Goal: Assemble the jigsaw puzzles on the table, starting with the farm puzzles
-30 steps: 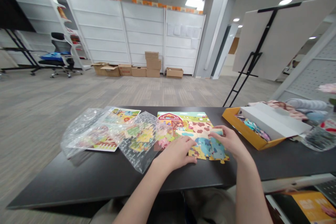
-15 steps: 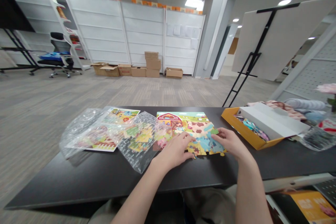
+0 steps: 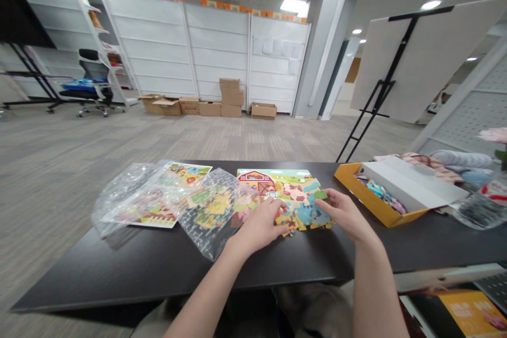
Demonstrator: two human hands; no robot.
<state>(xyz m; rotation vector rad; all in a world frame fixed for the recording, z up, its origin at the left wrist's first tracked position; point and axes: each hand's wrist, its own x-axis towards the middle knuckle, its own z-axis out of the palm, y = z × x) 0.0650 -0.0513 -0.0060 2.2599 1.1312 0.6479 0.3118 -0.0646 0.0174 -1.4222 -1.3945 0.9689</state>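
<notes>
A partly joined farm jigsaw puzzle (image 3: 296, 190) lies on the black table, over a printed sheet showing a red barn (image 3: 253, 175). My left hand (image 3: 261, 223) rests on the lower left of the joined pieces, its thumb apart from its bent fingers. At the puzzle's right edge, my right hand (image 3: 344, 213) pinches a green puzzle piece (image 3: 321, 195) between thumb and fingers. A clear plastic bag of loose puzzle pieces (image 3: 214, 208) lies just left of my left hand. Part of the barn sheet is hidden beneath my left hand and the pieces.
Printed picture sheets (image 3: 166, 211) under crumpled clear plastic (image 3: 119, 198) lie on the table's left. An open yellow box (image 3: 366, 202) with colourful contents stands at right, beside folded cloths (image 3: 459, 158) and a plastic-wrapped item (image 3: 481, 208). The table's front edge (image 3: 158, 296) runs near my lap.
The joined pieces have shifted slightly left and upward on the sheet. Both hands have moved a little left with them, and the green piece remains in my right fingers.
</notes>
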